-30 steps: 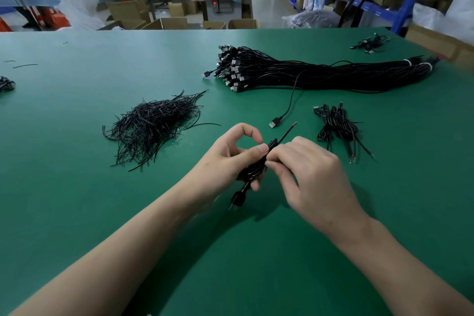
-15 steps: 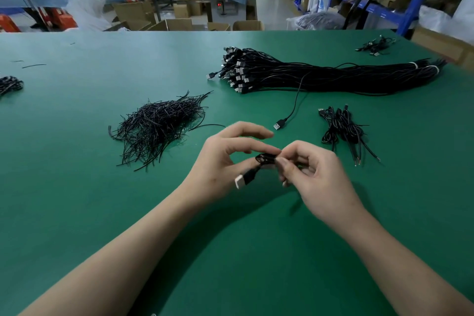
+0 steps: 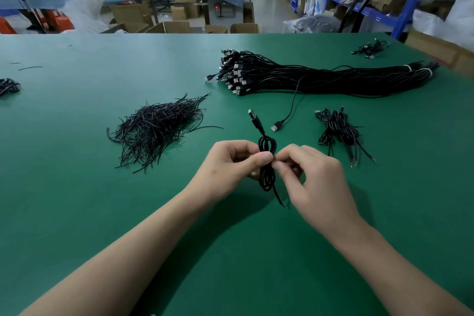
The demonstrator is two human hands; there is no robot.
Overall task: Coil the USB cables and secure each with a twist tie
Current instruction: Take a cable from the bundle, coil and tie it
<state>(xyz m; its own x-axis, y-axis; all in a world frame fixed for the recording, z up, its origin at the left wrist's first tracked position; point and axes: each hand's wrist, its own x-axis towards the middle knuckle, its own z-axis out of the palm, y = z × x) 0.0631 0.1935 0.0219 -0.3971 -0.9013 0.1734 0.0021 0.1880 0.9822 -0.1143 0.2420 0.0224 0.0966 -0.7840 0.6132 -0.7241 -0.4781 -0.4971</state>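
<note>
both hands pinch coiled cable (image 3: 266,161) at waist: left hand (image 3: 230,164); right hand (image 3: 313,174)

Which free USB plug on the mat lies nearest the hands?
The lone plug on a single cable trailing out of the big bundle; the others cluster at that bundle's left end.

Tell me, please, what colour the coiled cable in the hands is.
The coiled cable is black; the head view shows it.

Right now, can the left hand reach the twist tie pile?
Probably, path-wise: nothing lies between left hand and twist tie pile. But it's pinching the coiled cable, so not free.
</note>
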